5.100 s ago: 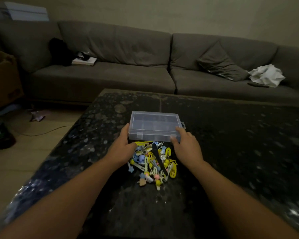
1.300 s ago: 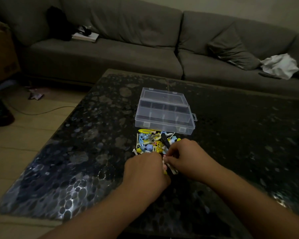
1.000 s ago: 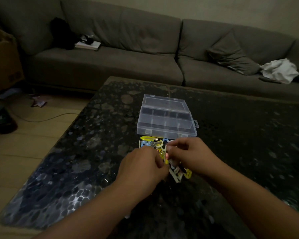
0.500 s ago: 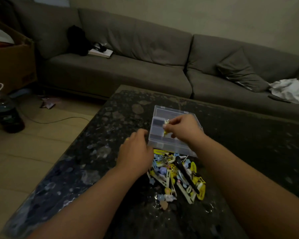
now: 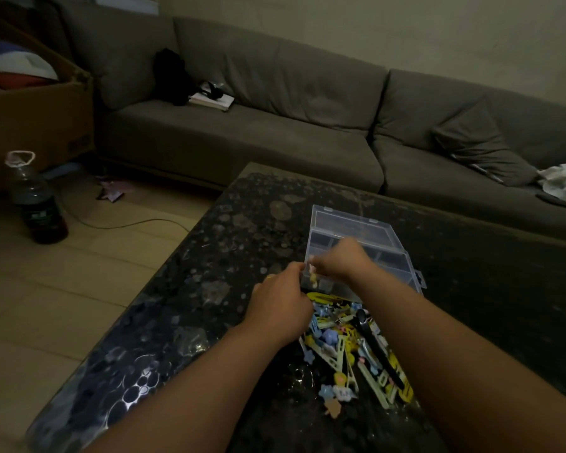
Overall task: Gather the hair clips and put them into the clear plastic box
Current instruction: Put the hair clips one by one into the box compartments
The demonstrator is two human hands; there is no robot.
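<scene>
The clear plastic box (image 5: 361, 246) sits open on the dark table (image 5: 209, 289), lid tipped back. Over its near left corner the right hand (image 5: 339, 258), blurred, pinches a small pale clip (image 5: 313, 278) between curled fingers. The left hand (image 5: 280, 308) rests just beside the box's left edge, fingers curled; whether it grips anything I cannot tell. The pile of hair clips (image 5: 353, 351) lies right in front of the box.

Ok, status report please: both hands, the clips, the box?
Right hand pinches a small pale hair clip at the open clear plastic box. Left hand steadies its corner. Colourful clip pile waits on the dark table. Nothing blocking.
</scene>
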